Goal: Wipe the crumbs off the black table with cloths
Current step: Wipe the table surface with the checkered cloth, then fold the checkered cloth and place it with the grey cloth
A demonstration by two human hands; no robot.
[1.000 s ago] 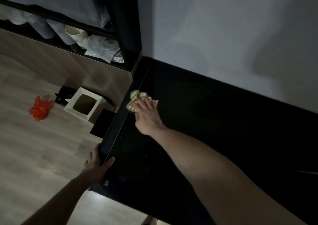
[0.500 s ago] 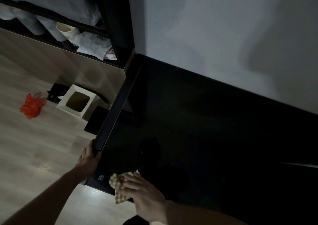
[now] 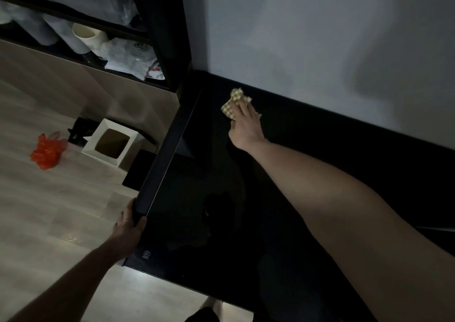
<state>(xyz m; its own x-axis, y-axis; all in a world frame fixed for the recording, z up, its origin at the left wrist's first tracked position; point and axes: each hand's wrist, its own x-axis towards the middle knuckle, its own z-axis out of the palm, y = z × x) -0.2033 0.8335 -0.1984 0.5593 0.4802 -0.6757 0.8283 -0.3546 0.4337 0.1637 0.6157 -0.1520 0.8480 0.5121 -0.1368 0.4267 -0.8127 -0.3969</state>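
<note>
At seven o'clock my left hand (image 3: 128,225) grips the near edge of the black table (image 3: 221,223) to brace my reach. Far out at twelve o'clock, near the wall (image 3: 307,38), my right hand (image 3: 246,127) presses the checked cloth (image 3: 233,102) flat under straight fingers, so a stroke would drag crumbs toward me.

Both arms are bare from the hands up to where they leave the picture: no sleeves, watch, rings or bracelets show on the left hand (image 3: 128,225) or the right hand (image 3: 246,127). At the near edge, between the arms, a dark garment (image 3: 202,315) shows, too dim to identify.
</note>
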